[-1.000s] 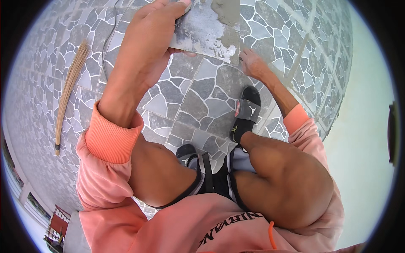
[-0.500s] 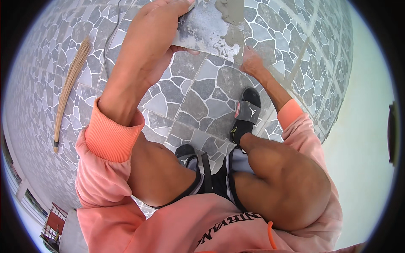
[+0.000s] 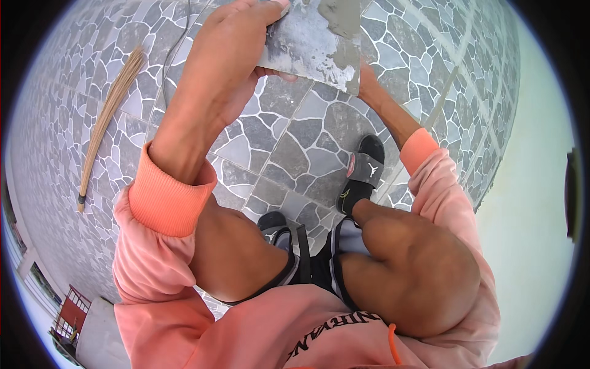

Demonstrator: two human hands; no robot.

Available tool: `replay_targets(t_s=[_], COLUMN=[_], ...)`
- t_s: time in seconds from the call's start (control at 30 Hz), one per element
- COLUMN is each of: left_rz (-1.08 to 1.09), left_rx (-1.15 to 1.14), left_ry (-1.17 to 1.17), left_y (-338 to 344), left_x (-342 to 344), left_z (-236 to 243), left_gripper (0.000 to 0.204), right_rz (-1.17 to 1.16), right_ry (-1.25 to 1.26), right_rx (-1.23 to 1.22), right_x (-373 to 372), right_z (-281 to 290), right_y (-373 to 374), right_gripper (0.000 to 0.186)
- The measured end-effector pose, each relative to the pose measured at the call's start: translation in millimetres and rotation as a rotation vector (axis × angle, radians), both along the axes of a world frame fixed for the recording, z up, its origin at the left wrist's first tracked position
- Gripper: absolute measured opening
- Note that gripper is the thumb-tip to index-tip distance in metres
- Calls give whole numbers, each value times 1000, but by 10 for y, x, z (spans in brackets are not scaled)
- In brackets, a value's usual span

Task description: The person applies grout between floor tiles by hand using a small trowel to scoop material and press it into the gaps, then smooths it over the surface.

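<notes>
My left hand (image 3: 230, 49) grips a flat grey board (image 3: 301, 46) by its left edge, thumb on top and fingertips showing below. Grey cement paste (image 3: 341, 18) is smeared over the board's right side, with paler patches near the middle. The board's far end runs out of the picture at the top. Beside its lower right corner is my right hand (image 3: 367, 80), mostly hidden behind the board. Its fingers do not show, so what it holds, if anything, is out of sight.
Below me spreads a floor (image 3: 295, 147) of grey stone-pattern tiles with white joints. A stick broom (image 3: 110, 123) lies to the left, near a thin cable (image 3: 169, 55). A pale wall (image 3: 522, 258) rises on the right. My sandalled foot (image 3: 365, 163) stands beneath the board.
My right hand has slid left and farther behind the board, so its fingers are now covered. The board sits slightly lower and to the right in view, still in my left hand.
</notes>
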State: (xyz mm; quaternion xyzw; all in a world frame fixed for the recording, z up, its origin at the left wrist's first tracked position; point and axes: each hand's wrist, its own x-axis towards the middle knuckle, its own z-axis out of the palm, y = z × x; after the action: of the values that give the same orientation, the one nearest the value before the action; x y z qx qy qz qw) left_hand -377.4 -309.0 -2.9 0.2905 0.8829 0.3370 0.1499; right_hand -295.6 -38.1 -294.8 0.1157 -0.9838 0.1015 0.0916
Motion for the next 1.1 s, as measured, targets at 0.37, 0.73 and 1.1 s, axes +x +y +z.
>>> replay_targets(t_s=[0.37,0.73,1.1], left_rz=[92,448,115], left_rx=[-46,734,-32], left_ry=[256,-797,127], left_y=[-169,-42,-293], left_x=[148,-102,-113], left_z=[91,-166,-12], left_gripper=[33,25,20], right_rz=[-759,-317,50], right_ry=[-454,-423,-618], right_rx=[89,-229,-14], right_x=[654,-614,-345], right_z=[409,320,624], right_y=[618,13,-262], right_gripper=[29,27,26])
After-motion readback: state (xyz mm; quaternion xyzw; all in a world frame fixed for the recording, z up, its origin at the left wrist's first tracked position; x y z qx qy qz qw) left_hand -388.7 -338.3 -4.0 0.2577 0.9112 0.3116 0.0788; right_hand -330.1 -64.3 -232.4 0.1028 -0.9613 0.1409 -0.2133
